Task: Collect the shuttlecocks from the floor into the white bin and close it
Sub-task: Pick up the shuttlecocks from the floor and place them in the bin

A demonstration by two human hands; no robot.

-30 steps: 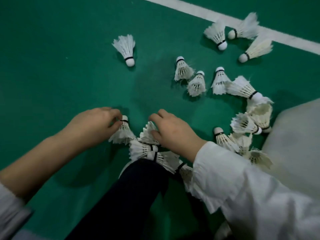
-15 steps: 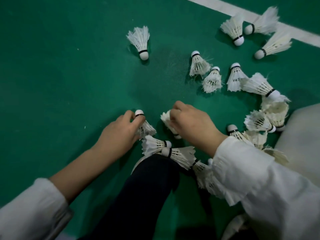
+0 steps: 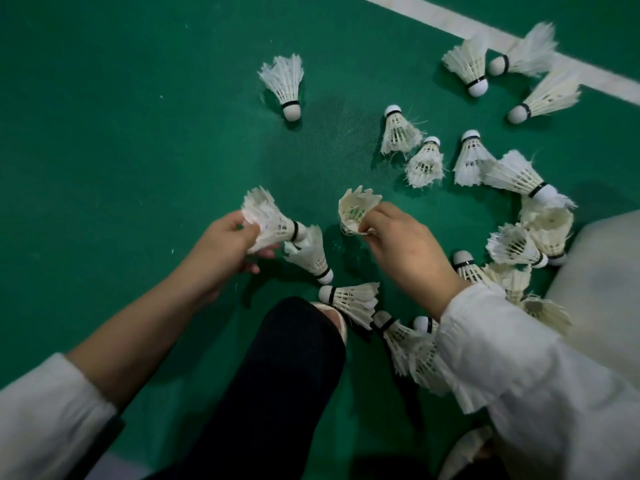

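Note:
My left hand (image 3: 225,247) grips a white feather shuttlecock (image 3: 268,220) by its skirt, cork pointing right, lifted off the green floor. My right hand (image 3: 401,247) pinches another shuttlecock (image 3: 356,209) with its open skirt facing the camera. Two more shuttlecocks (image 3: 311,252) (image 3: 353,297) lie between my hands near my knee. Several others are scattered to the right and far right, and one lone shuttlecock (image 3: 285,84) lies farther out. A blurred pale surface, perhaps the white bin (image 3: 602,271), fills the right edge.
My dark-trousered knee (image 3: 294,358) and a light shoe tip (image 3: 332,317) sit between my arms. A white court line (image 3: 450,22) crosses the top right. Open green floor (image 3: 121,133) stretches to the left.
Both hands have lifted from the floor, each now holding a shuttlecock picked from the cluster near my knee. The camera view has shifted slightly left.

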